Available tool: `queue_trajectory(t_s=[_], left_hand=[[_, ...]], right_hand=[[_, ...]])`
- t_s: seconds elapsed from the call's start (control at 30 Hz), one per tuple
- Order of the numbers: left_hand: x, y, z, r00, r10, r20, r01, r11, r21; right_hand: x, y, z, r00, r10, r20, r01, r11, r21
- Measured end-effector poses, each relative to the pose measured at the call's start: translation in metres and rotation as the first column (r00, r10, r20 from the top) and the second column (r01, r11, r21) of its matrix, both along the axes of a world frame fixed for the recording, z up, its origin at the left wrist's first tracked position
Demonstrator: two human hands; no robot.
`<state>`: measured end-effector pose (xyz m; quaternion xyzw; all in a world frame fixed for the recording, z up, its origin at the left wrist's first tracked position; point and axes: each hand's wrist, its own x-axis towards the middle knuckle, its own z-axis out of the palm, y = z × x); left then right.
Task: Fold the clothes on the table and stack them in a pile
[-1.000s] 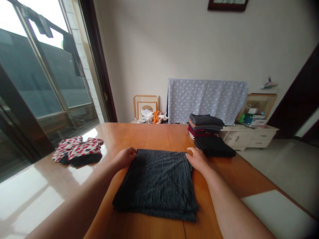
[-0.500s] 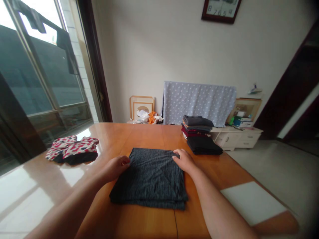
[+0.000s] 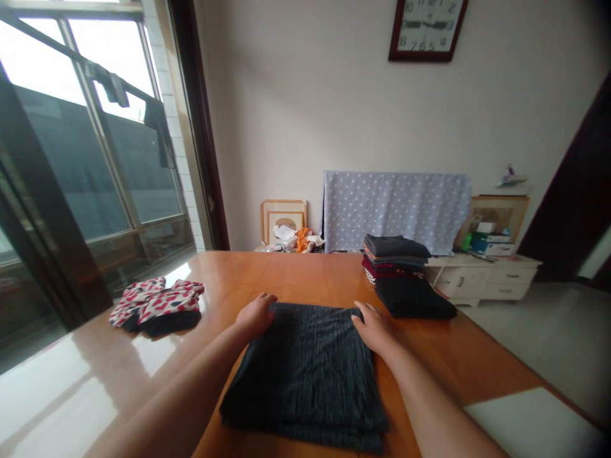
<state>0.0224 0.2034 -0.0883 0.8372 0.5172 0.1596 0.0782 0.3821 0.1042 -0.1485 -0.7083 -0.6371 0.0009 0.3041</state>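
Note:
A folded dark grey heathered garment (image 3: 310, 375) lies flat on the wooden table in front of me, with light creases and layered edges at the near side. My left hand (image 3: 258, 315) is at its far left corner, fingers curled closed on the cloth. At the far right corner, my right hand (image 3: 375, 327) pinches the fabric between thumb and fingers. Which layers each hand holds is hidden.
On the table (image 3: 286, 273), a stack of folded dark clothes (image 3: 398, 254) stands at the back right, beside a folded black garment (image 3: 413, 298). A heart-patterned garment (image 3: 167, 302) lies left. A white sheet (image 3: 529, 420) lies near the right edge.
My left hand has moved up to the garment's far left corner. My right hand stays at the far right corner. The camera view has tilted up and turned left.

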Motion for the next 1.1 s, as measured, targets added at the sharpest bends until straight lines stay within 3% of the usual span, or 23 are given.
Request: queue_trajectory(t_s=[0.3, 0.63, 0.93, 1.1], left_hand=[[0.014, 0.032, -0.012, 0.998, 0.034, -0.058, -0.039, 0.996, -0.077], [0.011, 0.045, -0.010, 0.998, 0.006, -0.058, -0.010, 0.998, -0.058], [-0.002, 0.013, 0.018, 0.998, -0.012, 0.066, 0.008, 0.998, 0.062], [-0.018, -0.025, 0.020, 0.996, -0.042, 0.072, 0.036, 0.996, 0.082]], right_hand=[[0.001, 0.004, 0.001, 0.997, -0.064, 0.033, 0.068, 0.992, -0.108], [0.003, 0.002, 0.012, 0.997, -0.052, -0.053, 0.051, 0.998, -0.020], [0.004, -0.018, 0.040, 0.996, 0.060, -0.071, -0.056, 0.997, 0.062], [0.010, -0.036, 0.050, 0.973, 0.226, -0.045, -0.229, 0.971, -0.063]])
